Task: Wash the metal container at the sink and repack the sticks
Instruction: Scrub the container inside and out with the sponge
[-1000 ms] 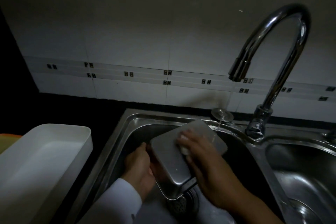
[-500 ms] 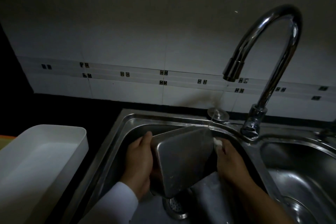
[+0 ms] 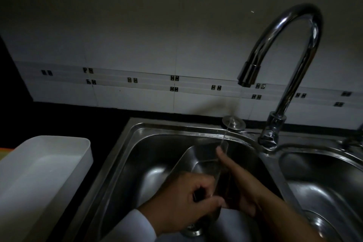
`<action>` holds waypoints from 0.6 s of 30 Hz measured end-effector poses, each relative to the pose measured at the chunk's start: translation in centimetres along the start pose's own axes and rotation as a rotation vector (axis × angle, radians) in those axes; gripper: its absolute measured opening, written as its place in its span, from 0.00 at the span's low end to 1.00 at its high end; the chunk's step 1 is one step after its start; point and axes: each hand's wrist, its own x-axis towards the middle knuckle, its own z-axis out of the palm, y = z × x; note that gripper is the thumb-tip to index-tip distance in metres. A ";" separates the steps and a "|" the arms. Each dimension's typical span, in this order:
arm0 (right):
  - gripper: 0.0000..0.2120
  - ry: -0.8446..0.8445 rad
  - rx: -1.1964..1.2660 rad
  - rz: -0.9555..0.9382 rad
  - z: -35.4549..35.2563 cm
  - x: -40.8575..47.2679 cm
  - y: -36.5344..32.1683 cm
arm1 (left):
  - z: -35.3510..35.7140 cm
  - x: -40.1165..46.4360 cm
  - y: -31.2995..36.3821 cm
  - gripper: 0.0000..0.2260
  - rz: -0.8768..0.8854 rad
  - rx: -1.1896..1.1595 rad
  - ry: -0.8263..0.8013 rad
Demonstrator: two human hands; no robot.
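Note:
A rectangular metal container [image 3: 198,163] is tilted in the left sink basin [image 3: 149,143], its open inside facing me. My left hand [image 3: 186,200] grips its near rim, a white sleeve at the wrist. On the container's right side lies my right hand [image 3: 241,188], index finger stretched up to the far corner. A thin stream of water [image 3: 225,133] runs from the tap onto that corner. No sticks are in view.
A chrome gooseneck tap [image 3: 290,61] rises behind the divider. A second basin [image 3: 324,182] lies to the right. A white plastic tub [image 3: 39,173] stands on the dark counter at the left. A round metal plug [image 3: 233,123] sits on the sink's back rim.
The container has turned over from bottom-up to inside-up. My left hand moved from its left side to the near rim. My right hand shifted along the right edge, finger extended.

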 end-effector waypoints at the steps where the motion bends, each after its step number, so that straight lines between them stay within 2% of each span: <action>1: 0.29 0.009 -0.001 0.009 0.1 -0.1 0.1 | 0.0 -0.1 0.1 0.14 0.003 0.057 -0.026; 4: 0.16 0.039 -0.070 -0.001 0.6 -0.4 0.1 | 0.0 -0.2 0.5 0.15 -0.015 0.085 0.065; 7: 0.09 0.047 -0.093 -0.018 -0.1 -1.3 -0.2 | -0.9 0.3 -0.9 0.14 -0.065 0.161 0.455; 9: 0.10 0.043 -0.047 -0.040 -0.5 -1.7 -0.7 | -1.9 0.4 -2.6 0.18 -0.327 0.115 0.689; 10: 0.12 0.030 -0.039 -0.049 -0.6 -2.0 -1.0 | -2.3 0.4 -3.2 0.24 -0.513 -0.032 0.717; 11: 0.16 0.016 -0.048 -0.053 -0.7 -2.2 -1.2 | -2.6 0.5 -3.5 0.28 -0.674 -0.239 0.664; 12: 0.20 -0.001 -0.052 -0.057 -0.7 -2.1 -1.5 | -2.6 0.5 -3.7 0.28 -0.764 -0.453 0.558; 13: 0.23 -0.028 -0.054 -0.076 -0.5 -2.5 -1.7 | -2.6 0.5 -3.6 0.25 -0.798 -0.619 0.448; 14: 0.24 -0.056 -0.044 -0.102 -0.4 -2.8 -1.9 | -2.5 0.5 -3.2 0.23 -0.799 -0.685 0.374; 16: 0.19 -0.081 -0.013 -0.149 -0.5 -2.8 -2.0 | -2.2 0.6 -2.8 0.22 -0.785 -0.630 0.362; 18: 0.22 -0.080 -0.022 -0.222 -0.5 -2.6 -1.8 | -1.8 1.0 -2.7 0.16 -0.753 -0.550 0.417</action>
